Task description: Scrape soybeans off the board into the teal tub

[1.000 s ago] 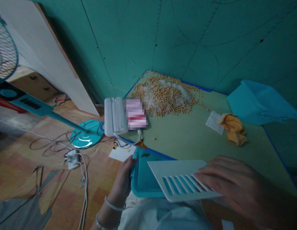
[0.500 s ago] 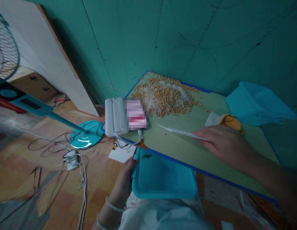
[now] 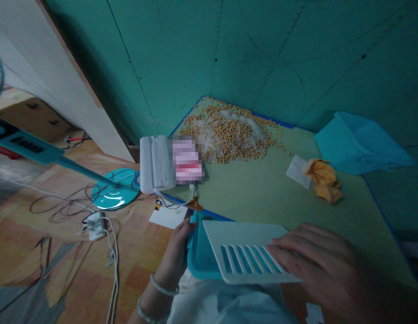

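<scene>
My left hand [image 3: 178,245] is closed on the left rim of a blue plastic tub [image 3: 197,268], which sits against my lap below the table's front edge. In my right hand [image 3: 313,261] is a flat white slotted plastic plate [image 3: 244,231], gripped by its right side. The plate lies over the tub's opening and hides much of its inside. At the back of the table, a pile of soybean-like tan beans [image 3: 225,135] is mixed with small whitish grains.
A grey-white device [image 3: 156,164] and a blurred-out phone-like thing [image 3: 187,161] lie on the table's [image 3: 242,189] left. A crumpled orange cloth [image 3: 325,180], a white paper [image 3: 299,171] and a blue fabric bin [image 3: 360,146] are on the right. A fan base [image 3: 116,189] and cables stand on the floor.
My right hand has brought the slotted plate from above the table down and toward me, over the tub, turning its flat face up. My left hand stays on the tub.
</scene>
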{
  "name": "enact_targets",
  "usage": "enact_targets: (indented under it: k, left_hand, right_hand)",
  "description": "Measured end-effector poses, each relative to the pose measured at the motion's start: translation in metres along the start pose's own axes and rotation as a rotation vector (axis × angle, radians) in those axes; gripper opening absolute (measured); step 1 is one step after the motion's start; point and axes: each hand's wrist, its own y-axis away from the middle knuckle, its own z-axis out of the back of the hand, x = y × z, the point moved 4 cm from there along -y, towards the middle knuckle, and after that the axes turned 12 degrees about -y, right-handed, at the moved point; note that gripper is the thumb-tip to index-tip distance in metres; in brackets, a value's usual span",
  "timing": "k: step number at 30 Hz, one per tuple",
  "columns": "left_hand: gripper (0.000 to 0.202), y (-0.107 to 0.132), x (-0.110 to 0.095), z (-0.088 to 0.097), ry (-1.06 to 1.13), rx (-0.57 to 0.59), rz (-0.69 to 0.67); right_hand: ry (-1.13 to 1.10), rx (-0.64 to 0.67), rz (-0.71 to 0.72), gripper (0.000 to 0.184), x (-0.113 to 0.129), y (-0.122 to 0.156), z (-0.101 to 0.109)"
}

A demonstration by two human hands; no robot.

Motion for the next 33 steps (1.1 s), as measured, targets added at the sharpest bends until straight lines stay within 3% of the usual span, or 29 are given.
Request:
enact_targets:
  k: [7,12,18,22,33]
  left_hand:
    - [0.035,0.002,-0.001,-0.001,-0.002,-0.098,0.024]
    - [0.027,-0.003,0.011,0.010,-0.020,-0.077,0.066]
    - [0.015,-0.024,0.016,0.026,-0.124,-0.145,0.077]
    - [0.015,-0.022,0.015,0.026,-0.126,-0.140,0.049]
    - [0.014,-0.027,0.018,0.037,-0.158,-0.156,0.041]
  right_hand:
    - [-0.117,-0.027,-0.072,0.027,-0.006,0.000,0.004]
    - [-0.174,0.003,-0.185,0.019,-0.030,0.005,0.009]
    - [0.084,-0.038,-0.184,0.021,-0.061,-0.003,0.014]
    - [0.241,-0.036,-0.183,0.022,-0.078,-0.011,0.008]
    - [0.312,-0.070,-0.204,0.023,-0.117,-0.024,-0.001]
